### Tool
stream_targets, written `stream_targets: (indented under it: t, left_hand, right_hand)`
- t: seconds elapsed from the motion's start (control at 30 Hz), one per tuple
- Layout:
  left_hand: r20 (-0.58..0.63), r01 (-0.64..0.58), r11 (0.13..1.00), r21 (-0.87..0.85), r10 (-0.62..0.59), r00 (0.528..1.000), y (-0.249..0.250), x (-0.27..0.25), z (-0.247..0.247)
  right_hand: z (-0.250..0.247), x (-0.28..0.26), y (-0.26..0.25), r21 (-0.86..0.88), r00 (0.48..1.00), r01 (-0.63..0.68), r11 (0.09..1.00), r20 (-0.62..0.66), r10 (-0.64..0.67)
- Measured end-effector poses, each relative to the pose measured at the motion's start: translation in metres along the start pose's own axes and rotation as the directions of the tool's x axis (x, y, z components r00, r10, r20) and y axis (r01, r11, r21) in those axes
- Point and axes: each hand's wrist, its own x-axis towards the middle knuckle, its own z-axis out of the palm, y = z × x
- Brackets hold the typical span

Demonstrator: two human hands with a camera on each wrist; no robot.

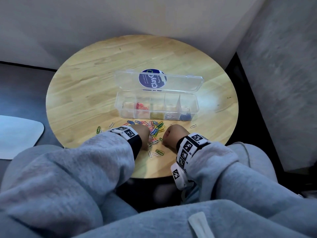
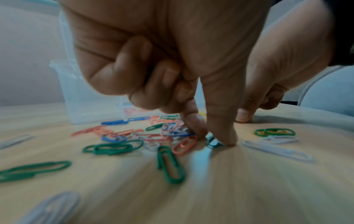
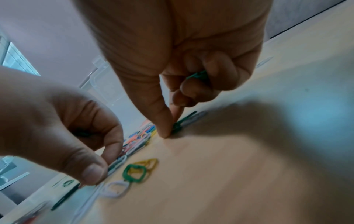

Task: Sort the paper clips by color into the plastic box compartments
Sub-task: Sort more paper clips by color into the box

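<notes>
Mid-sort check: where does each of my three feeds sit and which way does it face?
Head: worn on the head, looking down at the round table, plastic box, both sleeves, left hand and right hand.
Left wrist: low over the table, facing along the left hand's fingers pinching a clip.
Right wrist: faces along the right hand pinching a green clip.
Shared: the paper clip pile appears in all three views.

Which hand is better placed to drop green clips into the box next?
Probably the right hand: green clips show in its curled fingers, and it pinches another green clip.
</notes>
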Motion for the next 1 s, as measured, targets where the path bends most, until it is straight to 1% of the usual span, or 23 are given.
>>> stream_targets:
  t: [0.1, 0.17, 0.43, 0.57, 0.7, 0.8, 0.93, 1.0]
  left_hand:
    - [-0.016, 0.014, 1.0, -0.019, -0.015, 1.0, -0.001, -0.001, 0.0]
    - [0.006, 0.017, 1.0, -0.018, -0.017, 1.0, 0.001, -0.001, 0.0]
    - [0.034, 0.042, 0.999, -0.02, -0.041, 0.999, 0.005, -0.002, 0.003]
    - [0.05, 0.033, 0.999, -0.032, -0.031, 0.998, 0.003, -0.001, 0.002]
    - [0.042, 0.029, 0.998, -0.059, -0.027, 0.999, 0.002, 0.0, 0.002]
    - [0.028, 0.031, 0.996, -0.088, -0.029, 0.999, 0.001, 0.0, 0.001]
    - [0.033, 0.024, 0.996, -0.081, -0.021, 0.999, 0.001, -0.002, 0.0]
    - [0.025, 0.015, 0.996, -0.091, -0.012, 1.0, 0.001, -0.002, 0.002]
  right_hand:
    - [-0.001, -0.004, 0.006, -0.006, 0.999, 0.017, 1.0, -0.045, -0.017]
    - [-0.002, -0.006, 0.011, -0.013, 0.997, 0.012, 1.0, -0.078, -0.013]
    - [-0.007, -0.01, 0.016, -0.012, 0.992, -0.006, 1.0, -0.126, 0.005]
    - [-0.009, -0.01, 0.018, -0.107, 0.996, -0.042, 0.993, -0.077, 0.033]
    - [-0.005, -0.007, 0.014, -0.105, 0.999, 0.0, 0.994, -0.049, -0.006]
    - [-0.005, -0.006, 0.011, -0.134, 0.999, 0.029, 0.991, -0.022, -0.032]
    - [-0.006, -0.007, 0.01, -0.157, 0.999, 0.034, 0.987, -0.005, -0.035]
    - [-0.006, -0.006, 0.012, -0.137, 1.0, 0.024, 0.99, 0.014, -0.023]
